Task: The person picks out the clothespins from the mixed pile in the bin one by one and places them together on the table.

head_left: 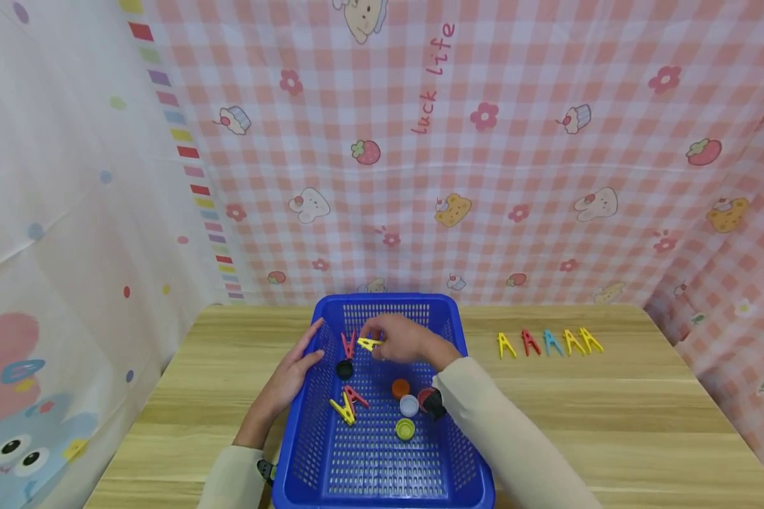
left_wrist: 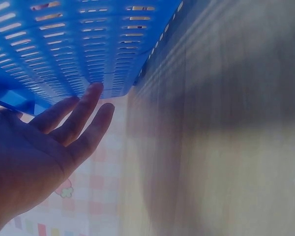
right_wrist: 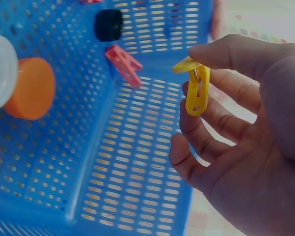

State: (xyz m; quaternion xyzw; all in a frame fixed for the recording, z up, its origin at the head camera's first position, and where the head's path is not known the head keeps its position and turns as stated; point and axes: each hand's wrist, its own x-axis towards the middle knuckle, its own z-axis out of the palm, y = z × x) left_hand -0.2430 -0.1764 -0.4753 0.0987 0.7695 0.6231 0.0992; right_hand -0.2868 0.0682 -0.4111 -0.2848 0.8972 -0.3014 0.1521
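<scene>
A blue plastic basket (head_left: pixel 382 298) with slotted walls stands in front of me. Inside it, my right hand (head_left: pixel 404 339) pinches a yellow clothespin (right_wrist: pixel 197 93) between thumb and fingers, above the basket floor. My left hand (head_left: pixel 288 376) rests at the left rim, its fingers fairly straight along the outer wall and the thumb over the edge. Close to the right hand lie a red clothespin (head_left: pixel 348 348) and a black cap (head_left: pixel 344 369). Nearer to me, another yellow clothespin (head_left: pixel 344 411) and red clothespin (head_left: pixel 358 398) overlap.
Bottle caps lie in the basket's right half: orange (head_left: pixel 400 388), white (head_left: pixel 409 406), yellow-green (head_left: pixel 404 429) and red (head_left: pixel 424 398), the last partly behind my right wrist. Several clothespins, including a blue one (head_left: pixel 552 343), form a row on the wooden table (head_left: pixel 586 424). A checked curtain (head_left: pixel 420 177) hangs behind.
</scene>
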